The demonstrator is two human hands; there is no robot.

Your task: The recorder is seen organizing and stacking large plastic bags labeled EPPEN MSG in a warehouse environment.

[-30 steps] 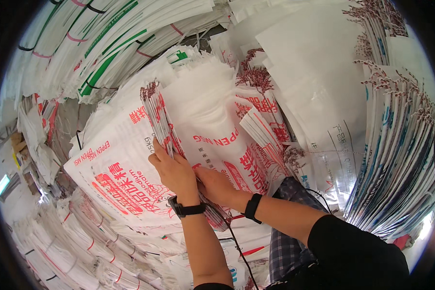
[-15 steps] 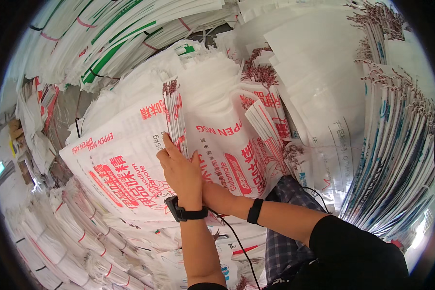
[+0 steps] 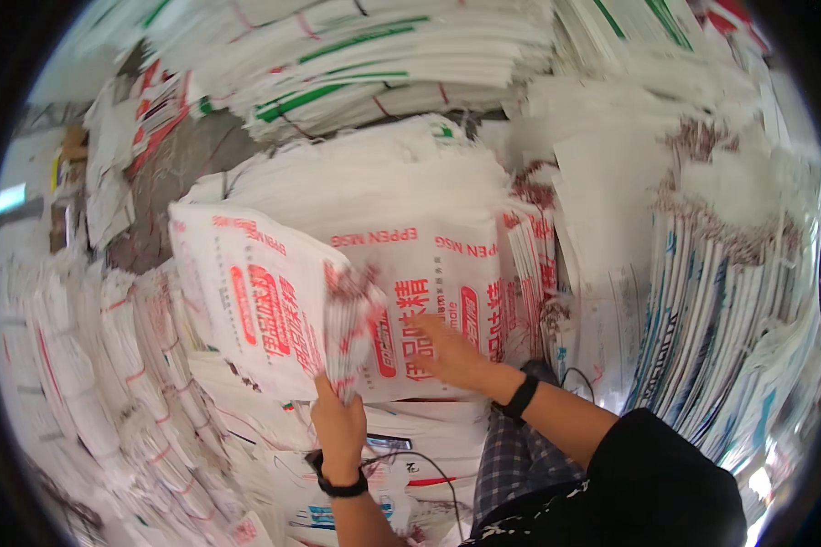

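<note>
A small bundle of white woven sacks with red print [image 3: 255,301] stands tilted in front of the main pile, its stitched, frayed edge blurred by motion. My left hand [image 3: 340,427] is closed on the lower corner of that bundle, thumb in front. To its right, my right hand [image 3: 452,357] reaches out with fingers apart, holding nothing. It hovers over or lightly touches the flat red-printed sack [image 3: 420,273] on top of the pile; which one, I cannot tell. Each wrist wears a black band.
Behind lies a tall stack of white sacks with green stripes [image 3: 356,96]. Tied bundles of white sacks [image 3: 100,356] fill the left side. Blue-printed sacks [image 3: 702,319] stand on edge at the right. A dark cable [image 3: 442,469] runs over the sacks below my hands.
My left hand has come down and toward me with the bundle, lifting it off the pile. My right hand has separated from the left and moved right. The view has shifted too.
</note>
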